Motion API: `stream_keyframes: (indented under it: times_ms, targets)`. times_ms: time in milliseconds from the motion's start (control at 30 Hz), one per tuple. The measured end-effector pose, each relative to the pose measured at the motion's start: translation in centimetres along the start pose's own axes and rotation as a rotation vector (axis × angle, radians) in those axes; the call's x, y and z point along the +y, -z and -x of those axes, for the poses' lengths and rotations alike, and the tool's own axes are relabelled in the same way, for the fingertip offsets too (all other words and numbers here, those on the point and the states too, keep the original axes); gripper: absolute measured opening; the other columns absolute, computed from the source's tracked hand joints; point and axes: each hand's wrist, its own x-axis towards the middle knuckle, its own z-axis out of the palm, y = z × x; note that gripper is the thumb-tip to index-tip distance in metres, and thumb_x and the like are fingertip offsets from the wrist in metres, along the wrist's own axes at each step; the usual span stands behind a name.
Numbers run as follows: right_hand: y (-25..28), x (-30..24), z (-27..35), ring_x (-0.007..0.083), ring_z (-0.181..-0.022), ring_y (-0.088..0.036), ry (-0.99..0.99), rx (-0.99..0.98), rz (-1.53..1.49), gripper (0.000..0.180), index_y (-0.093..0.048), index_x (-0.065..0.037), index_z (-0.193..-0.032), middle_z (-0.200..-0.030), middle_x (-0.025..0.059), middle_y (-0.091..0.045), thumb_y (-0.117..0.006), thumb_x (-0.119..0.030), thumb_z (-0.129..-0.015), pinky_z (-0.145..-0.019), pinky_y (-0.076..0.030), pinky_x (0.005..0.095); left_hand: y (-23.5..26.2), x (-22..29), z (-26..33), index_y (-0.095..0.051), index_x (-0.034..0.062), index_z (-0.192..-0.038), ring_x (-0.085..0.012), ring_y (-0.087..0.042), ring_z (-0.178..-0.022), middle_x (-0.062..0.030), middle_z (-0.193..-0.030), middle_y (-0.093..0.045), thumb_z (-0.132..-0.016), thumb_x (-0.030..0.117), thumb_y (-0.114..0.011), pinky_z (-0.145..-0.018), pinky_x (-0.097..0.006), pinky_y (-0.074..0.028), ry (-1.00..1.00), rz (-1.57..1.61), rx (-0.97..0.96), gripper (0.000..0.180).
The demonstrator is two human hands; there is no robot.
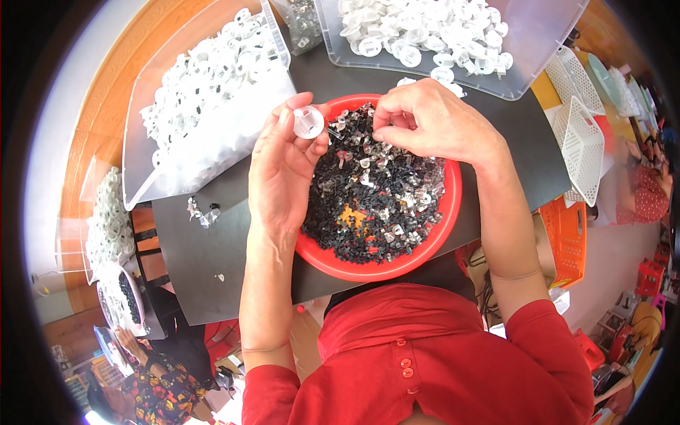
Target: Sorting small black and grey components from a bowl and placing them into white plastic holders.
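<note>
Between the thumb and fingers of my left hand (280,159) is a small round white plastic piece (309,122), its flat face turned up. Over the far right of a red basin (354,271), my right hand (446,124) is closed with thumb and fingertips pressed together. Whatever those fingertips may hold is too small or hidden to make out. Small black parts (333,227) fill much of the basin, mixed with clear and silvery bits (398,230). A few orange and red patches show among them.
A clear bin of white plastic pieces (212,92) stands at the left, and another bin of white pieces (425,35) at the back. Loose clear bits (204,212) lie on the dark table (205,276). White baskets (581,145) and an orange crate (564,237) are at the right.
</note>
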Motion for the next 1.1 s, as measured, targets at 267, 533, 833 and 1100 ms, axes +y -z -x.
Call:
stream_keyframes:
  times_ms: [267, 533, 833, 1100]
  targets:
    - [-0.5, 1.4, 0.4, 0.0232, -0.056, -0.055, 0.044, -0.088, 0.073, 0.012, -0.063, -0.001, -0.076, -0.058, 0.0094, -0.055, -0.069, -0.012, -0.074, -0.057, -0.043, 0.0363, 0.0, -0.1, -0.1, -0.050, -0.0006, -0.123, -0.0138, -0.057, -0.086, -0.0122, -0.107, -0.061, -0.098, 0.028, -0.050, -0.079, -0.026, -0.047, 0.008, -0.012, -0.042, 0.038]
    - [-1.2, 1.2, 0.1, 0.0286, -0.068, -0.060, 0.095, -0.029, 0.067, 0.011, -0.064, -0.001, -0.081, -0.070, 0.0121, -0.060, -0.066, -0.011, -0.076, -0.063, -0.047, 0.0378, -0.1, -0.1, 0.1, -0.053, -0.0009, -0.119, -0.0120, -0.057, -0.081, -0.0074, -0.099, -0.062, -0.098, 0.028, -0.051, -0.075, -0.026, -0.046, 0.008, -0.030, -0.011, 0.036]
    - [-5.7, -0.4, -0.3, 0.0340, -0.080, -0.062, 0.295, 0.095, 0.107, 0.013, -0.063, -0.005, -0.089, -0.087, 0.0121, -0.060, -0.066, -0.014, -0.080, -0.072, -0.050, 0.0441, 0.1, -0.3, -0.1, -0.053, -0.0008, -0.119, -0.0116, -0.057, -0.080, -0.0109, -0.103, -0.064, -0.098, 0.028, -0.051, -0.075, -0.026, -0.046, 0.010, -0.032, -0.032, 0.036]
    - [-5.3, 0.0, -0.6, 0.0310, -0.077, -0.062, 0.255, 0.146, -0.037, 0.009, -0.066, -0.002, -0.084, -0.083, 0.0119, -0.062, -0.066, -0.010, -0.079, -0.071, -0.050, 0.0399, 0.1, -0.4, -0.1, -0.052, -0.0009, -0.120, -0.0118, -0.057, -0.080, -0.0127, -0.105, -0.064, -0.098, 0.030, -0.050, -0.075, -0.026, -0.046, 0.017, -0.035, 0.006, 0.038]
